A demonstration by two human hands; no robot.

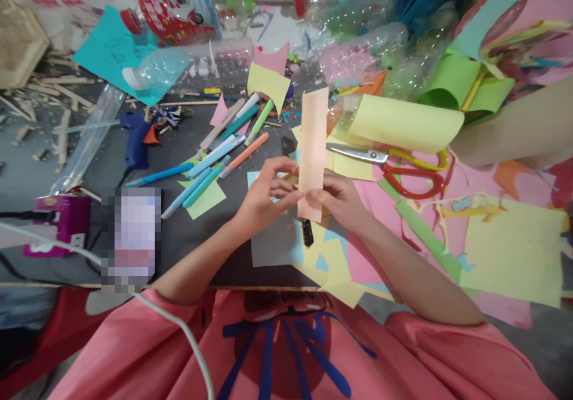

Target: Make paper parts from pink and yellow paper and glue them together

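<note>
Upright before me is a narrow, folded strip of pale orange paper [313, 143]. My left hand [268, 194] grips its lower left edge, the thumb on the near face and the other fingers curled. On the other edge, my right hand [340, 200] pinches the strip with the thumb in front. A small black object [308, 233] shows just below the strip; its kind is unclear. Scissors with red and yellow handles [389, 161] lie to the right of the strip. Under my hands are scraps of light blue paper [273, 245] and yellow paper [335, 262].
Several felt-tip pens [215, 155] lie left of my hands, near a blue glue gun [136, 140]. A phone [132, 233] and a purple box [58, 224] sit at the left. Plastic bottles [192, 62] line the back. Pink paper [371, 209] spreads rightward.
</note>
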